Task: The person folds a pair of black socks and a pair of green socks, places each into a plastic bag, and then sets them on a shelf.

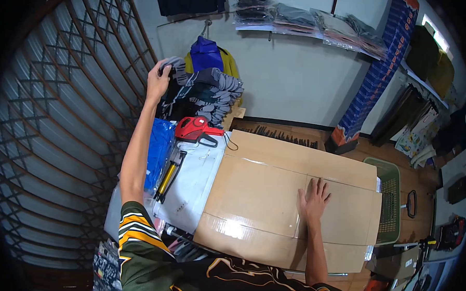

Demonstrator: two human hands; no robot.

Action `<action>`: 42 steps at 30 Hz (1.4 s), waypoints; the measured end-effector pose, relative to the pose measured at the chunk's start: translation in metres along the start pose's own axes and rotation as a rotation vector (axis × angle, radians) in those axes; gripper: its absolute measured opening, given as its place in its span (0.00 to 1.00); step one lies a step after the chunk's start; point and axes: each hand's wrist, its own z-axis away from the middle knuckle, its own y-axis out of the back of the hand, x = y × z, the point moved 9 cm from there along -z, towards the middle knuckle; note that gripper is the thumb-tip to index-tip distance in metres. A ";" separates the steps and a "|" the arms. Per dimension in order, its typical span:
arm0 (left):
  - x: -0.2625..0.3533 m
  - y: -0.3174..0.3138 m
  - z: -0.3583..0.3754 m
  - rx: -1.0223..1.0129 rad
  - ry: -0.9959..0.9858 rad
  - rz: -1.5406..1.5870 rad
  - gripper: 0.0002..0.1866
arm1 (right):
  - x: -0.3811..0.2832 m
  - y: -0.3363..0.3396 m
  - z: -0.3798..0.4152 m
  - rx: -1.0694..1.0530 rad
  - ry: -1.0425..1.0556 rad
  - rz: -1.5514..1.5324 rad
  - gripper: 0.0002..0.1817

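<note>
At the far end of my stretched left arm, my left hand (158,81) is closed on a grey-and-black cloth piece (175,67) at the edge of a pile. The pile of grey and black cloth items (214,92) rises beside it; their exact kind is hard to make out. My right hand (314,199) lies flat with fingers spread on a large flattened cardboard sheet (262,193). Left of the cardboard, a red tape-gun-like tool (191,130) with a black handle sits on a white surface (192,190), near a yellow-and-black hand pump (167,179).
Blue plastic packaging (159,147) lies under my left forearm. A folding metal gate (62,127) runs along the left. Behind stand a wall shelf (310,35) with bagged garments and a tall blue box (374,73). A green basket (390,204) is beyond the cardboard's right edge.
</note>
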 end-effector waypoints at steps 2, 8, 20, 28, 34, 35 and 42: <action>0.051 -0.001 0.024 -0.033 -0.052 0.064 0.20 | 0.005 -0.003 0.002 0.030 0.030 -0.015 0.43; 0.186 -0.040 0.110 -0.162 -0.115 0.233 0.18 | 0.013 0.004 0.014 -0.023 0.079 -0.350 0.38; 0.395 -0.164 0.263 -0.276 -0.301 0.240 0.18 | 0.005 0.124 0.057 0.151 0.274 -0.757 0.84; 0.376 -0.191 0.288 -0.213 -0.117 0.232 0.22 | 0.054 0.088 0.086 -0.795 0.187 -1.303 0.42; 0.246 -0.167 0.320 -0.200 0.040 -0.035 0.23 | 0.154 0.103 0.074 -0.609 0.004 -1.109 0.42; 0.209 -0.166 0.332 -0.209 0.045 -0.032 0.25 | 0.169 0.110 0.068 -0.564 0.000 -0.986 0.41; -0.048 -0.184 0.450 -0.700 0.312 -0.335 0.28 | 0.216 0.121 0.063 -0.548 0.164 -0.413 0.43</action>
